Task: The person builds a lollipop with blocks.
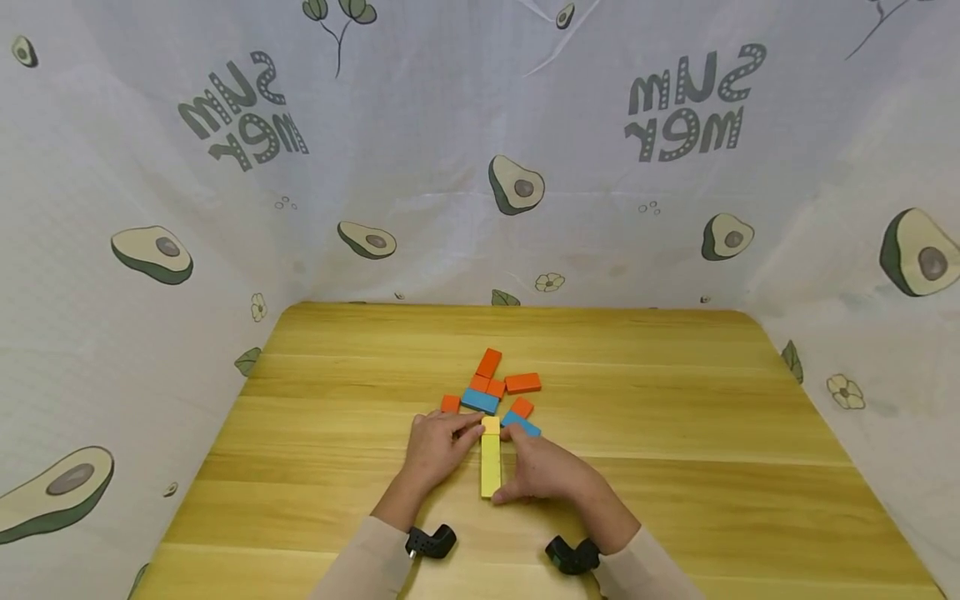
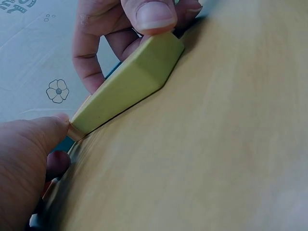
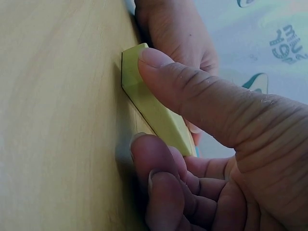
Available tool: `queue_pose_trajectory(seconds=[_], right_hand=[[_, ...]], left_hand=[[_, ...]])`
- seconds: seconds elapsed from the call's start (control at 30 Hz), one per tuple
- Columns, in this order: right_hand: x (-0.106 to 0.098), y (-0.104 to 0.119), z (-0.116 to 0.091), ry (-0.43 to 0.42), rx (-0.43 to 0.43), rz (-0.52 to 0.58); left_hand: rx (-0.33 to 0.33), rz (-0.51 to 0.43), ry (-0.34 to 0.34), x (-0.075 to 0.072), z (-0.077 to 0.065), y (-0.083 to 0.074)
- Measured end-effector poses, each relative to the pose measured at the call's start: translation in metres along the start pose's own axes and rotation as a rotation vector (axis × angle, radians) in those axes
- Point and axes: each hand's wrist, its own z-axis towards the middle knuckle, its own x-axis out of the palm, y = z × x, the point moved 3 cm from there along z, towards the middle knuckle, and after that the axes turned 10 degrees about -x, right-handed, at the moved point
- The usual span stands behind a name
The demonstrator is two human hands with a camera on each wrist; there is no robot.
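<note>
A long yellow block (image 1: 491, 468) lies on the table, its far end against a small orange-yellow block (image 1: 491, 425). My right hand (image 1: 551, 468) grips the long block, its thumb at the near end and forefinger by the far end; the thumb (image 3: 159, 60) shows clearly in the right wrist view. My left hand (image 1: 435, 448) holds the small block by its left side and far corner with thumb and forefinger. In the left wrist view the yellow block (image 2: 125, 86) stands between both hands, and the left thumb (image 2: 45, 130) touches the small block's edge.
Beyond the hands lie a blue block (image 1: 480, 401) and a second blue block (image 1: 522, 423). Around them are several orange-red blocks, among them a long one (image 1: 522, 383) and one farther back (image 1: 489, 362). A printed cloth (image 1: 442, 133) hangs behind the wooden table (image 1: 645, 375).
</note>
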Motion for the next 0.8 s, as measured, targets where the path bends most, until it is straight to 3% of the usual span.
queue_pose_trajectory(seconds=[0.57,0.8], right_hand=[[0.0,-0.004,-0.001,0.014,-0.011,0.042],[-0.012,-0.002,-0.005,0.04,-0.046,0.108]], left_hand=[[0.041,-0.016,-0.025,0.0,-0.002,0.002],[0.127,-0.004,0.101,0.0,-0.004,0.001]])
